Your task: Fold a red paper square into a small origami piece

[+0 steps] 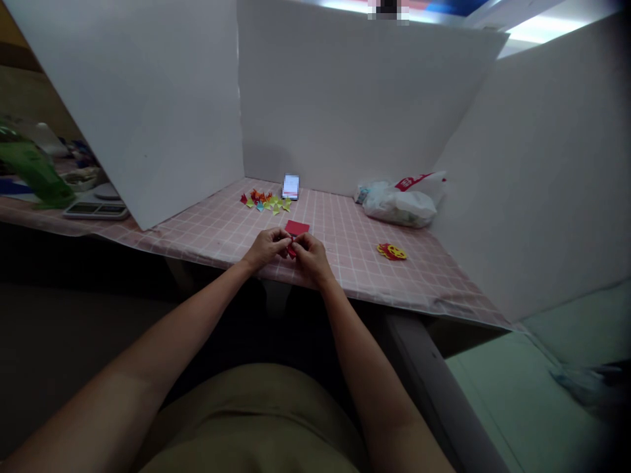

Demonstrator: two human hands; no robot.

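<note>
Near the table's front edge, my left hand (pixel 269 247) and my right hand (pixel 311 255) meet with fingers closed on a small folded red paper (pixel 291 249). My fingers cover much of it, so its exact shape is hard to make out. Just beyond my fingertips lies a flat stack of red square paper (pixel 297 227). Farther back to the left sits a cluster of small folded paper pieces (pixel 266 200) in orange, red, yellow-green and blue.
A lit phone (pixel 290 186) leans at the back panel. White plastic bags (pixel 401 205) lie at the back right, with yellow and red cut-outs (pixel 392 251) nearer. White panels (pixel 355 98) enclose the pink checked table (pixel 340 230). Outside them, left, are a kitchen scale (pixel 96 207) and green bottle (pixel 37 171).
</note>
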